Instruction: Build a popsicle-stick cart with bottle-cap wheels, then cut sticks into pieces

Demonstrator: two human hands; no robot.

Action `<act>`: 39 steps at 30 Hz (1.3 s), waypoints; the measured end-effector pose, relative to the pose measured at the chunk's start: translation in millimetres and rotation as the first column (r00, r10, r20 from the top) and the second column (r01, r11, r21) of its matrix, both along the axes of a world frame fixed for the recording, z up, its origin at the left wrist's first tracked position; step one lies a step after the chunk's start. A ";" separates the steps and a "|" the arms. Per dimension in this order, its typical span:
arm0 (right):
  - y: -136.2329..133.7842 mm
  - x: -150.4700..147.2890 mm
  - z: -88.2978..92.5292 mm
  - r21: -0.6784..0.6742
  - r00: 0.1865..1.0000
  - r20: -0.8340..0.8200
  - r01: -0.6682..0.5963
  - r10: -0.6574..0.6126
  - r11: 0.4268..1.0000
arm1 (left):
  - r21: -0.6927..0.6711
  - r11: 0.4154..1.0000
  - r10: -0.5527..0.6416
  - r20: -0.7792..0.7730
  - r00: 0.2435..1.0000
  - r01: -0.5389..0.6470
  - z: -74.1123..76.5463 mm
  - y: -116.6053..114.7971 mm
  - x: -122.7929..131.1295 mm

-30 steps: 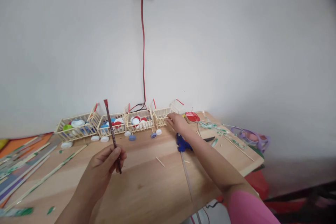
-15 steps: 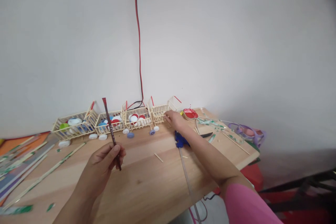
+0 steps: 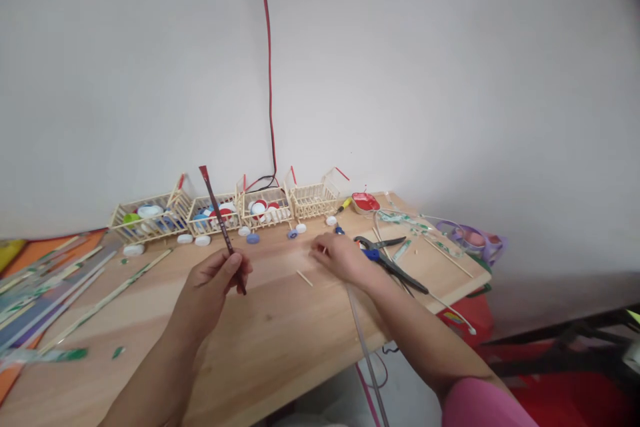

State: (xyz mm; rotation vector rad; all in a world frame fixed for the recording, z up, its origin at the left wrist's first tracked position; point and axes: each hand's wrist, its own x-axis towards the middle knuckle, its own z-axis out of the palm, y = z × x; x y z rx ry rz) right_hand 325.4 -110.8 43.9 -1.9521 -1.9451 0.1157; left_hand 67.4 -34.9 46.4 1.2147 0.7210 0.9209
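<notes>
My left hand [image 3: 215, 280] is closed around the handle of a dark paintbrush [image 3: 219, 213], held upright with its red-tipped bristles at the top. My right hand [image 3: 335, 255] hovers over the table, fingers loosely curled and apart, with nothing visible in them. Beyond it stands a small stick cart [image 3: 315, 201] with a red-tipped handle and bottle-cap wheels. A blue tool [image 3: 339, 230], perhaps a glue gun, is mostly hidden behind my right hand, with a clear glue stick [image 3: 361, 333] running from under the hand past the table's front edge.
More stick carts holding bottle caps, one being a cart [image 3: 150, 219], line the wall. Red paint fills a small dish [image 3: 365, 201] at the back right. Pliers [image 3: 395, 265] lie right of my hand. Long sticks and plastic scraps [image 3: 45, 300] cover the left side.
My right hand has drawn back from the rightmost cart toward me, uncovering the cart's side and the pliers. My left hand still holds the paintbrush. The view has shifted slightly.
</notes>
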 end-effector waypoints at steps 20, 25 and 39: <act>-4.6 27.7 -21.8 0.385 0.994 -0.086 0.093 -0.064 0.918 | 0.302 0.947 -0.066 -0.146 0.987 0.108 -14.7 0.1 8.0; -7.5 6.9 -30.1 0.347 0.992 -0.127 0.025 0.021 0.938 | 0.311 0.929 -0.131 -0.226 0.965 0.199 -21.1 -5.1 13.0; -19.0 -86.6 -13.6 0.105 0.645 -0.749 -0.115 0.154 0.988 | 0.309 0.896 -0.273 -0.182 0.945 0.318 -26.4 -17.1 22.4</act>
